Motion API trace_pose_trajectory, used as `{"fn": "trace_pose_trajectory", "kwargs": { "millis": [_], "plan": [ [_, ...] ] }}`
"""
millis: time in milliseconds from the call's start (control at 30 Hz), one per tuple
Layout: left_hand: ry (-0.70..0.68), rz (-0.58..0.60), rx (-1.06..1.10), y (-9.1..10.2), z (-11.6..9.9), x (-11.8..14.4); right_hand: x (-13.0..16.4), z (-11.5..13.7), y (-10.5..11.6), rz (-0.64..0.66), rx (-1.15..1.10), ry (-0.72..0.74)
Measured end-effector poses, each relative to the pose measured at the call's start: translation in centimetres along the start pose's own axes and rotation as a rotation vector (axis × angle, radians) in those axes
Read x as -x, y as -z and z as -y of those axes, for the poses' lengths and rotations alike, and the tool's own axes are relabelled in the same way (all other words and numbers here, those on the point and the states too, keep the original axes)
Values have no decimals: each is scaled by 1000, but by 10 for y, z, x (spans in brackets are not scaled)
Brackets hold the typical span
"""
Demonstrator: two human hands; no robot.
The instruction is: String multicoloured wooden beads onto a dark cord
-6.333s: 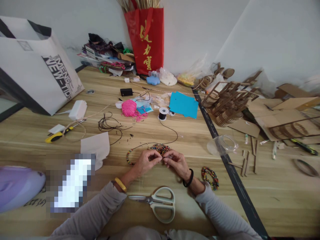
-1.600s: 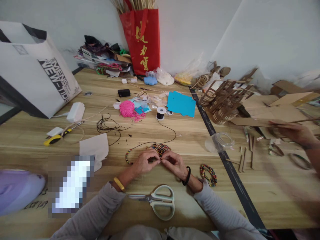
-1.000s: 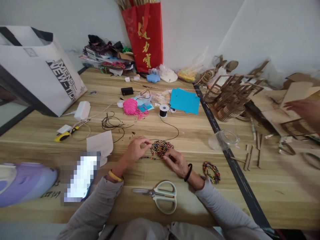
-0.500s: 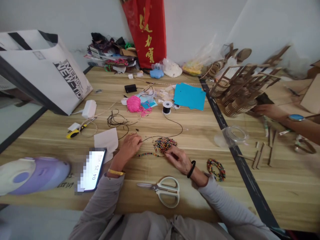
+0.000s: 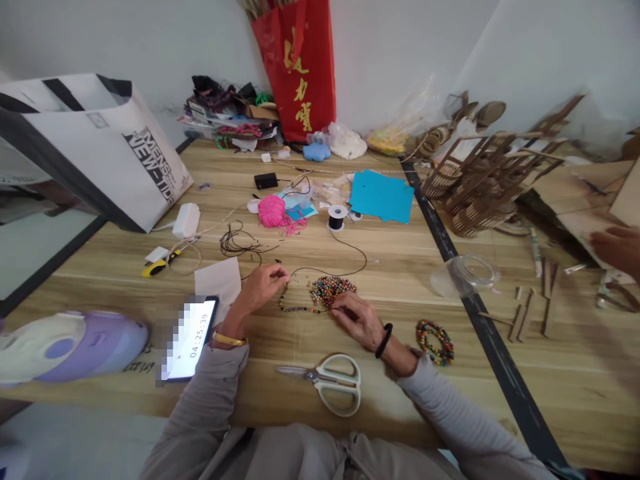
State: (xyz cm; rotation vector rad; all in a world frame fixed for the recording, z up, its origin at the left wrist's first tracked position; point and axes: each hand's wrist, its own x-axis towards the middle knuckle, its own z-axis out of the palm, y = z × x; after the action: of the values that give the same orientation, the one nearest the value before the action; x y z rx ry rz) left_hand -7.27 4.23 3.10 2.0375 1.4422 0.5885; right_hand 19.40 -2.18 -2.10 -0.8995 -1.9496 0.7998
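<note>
My left hand [image 5: 261, 288] pinches one end of a black cord strung with small coloured beads [image 5: 296, 308] that lies curved on the wooden table [image 5: 350, 260]. My right hand [image 5: 356, 319] pinches the other end of that beaded strand, right beside a heap of loose coloured beads [image 5: 330, 290]. The cord runs back in a loop to a black cord spool [image 5: 337, 217]. A finished bead bracelet [image 5: 435, 341] lies by my right wrist.
White-handled scissors [image 5: 327, 383] lie near the front edge, a phone [image 5: 193, 337] and a purple device [image 5: 70, 345] to the left. A pink yarn ball [image 5: 271, 211], blue paper [image 5: 381, 196], a clear cup [image 5: 465, 275], wooden models [image 5: 480, 187] and another person's hand [image 5: 619, 247] are farther off.
My hands, together over the bead heap before, have drawn apart and stretched the beaded strand out on the table. My left hand moved left. The other person's hand shifted at the right.
</note>
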Motion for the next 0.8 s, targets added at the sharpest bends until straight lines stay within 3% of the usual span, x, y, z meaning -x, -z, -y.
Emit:
{"fn": "trace_pose_trajectory", "kwargs": {
  "millis": [133,267,433,667,800],
  "plan": [
    [-7,26,208,1,-13,0,-3,6,-3,-36,-55,-2],
    [-38,56,308,-3,-30,-1,-7,12,-10,-100,-148,-110],
    [-102,58,360,-13,-48,-3,-18,18,-13,-155,-335,-276],
    [-304,-17,381,-25,-66,-2,-35,36,-8,-201,-427,-310],
    [-347,-62,367,-26,-75,2,-38,42,-7,-229,-451,-334]
  ]
}}
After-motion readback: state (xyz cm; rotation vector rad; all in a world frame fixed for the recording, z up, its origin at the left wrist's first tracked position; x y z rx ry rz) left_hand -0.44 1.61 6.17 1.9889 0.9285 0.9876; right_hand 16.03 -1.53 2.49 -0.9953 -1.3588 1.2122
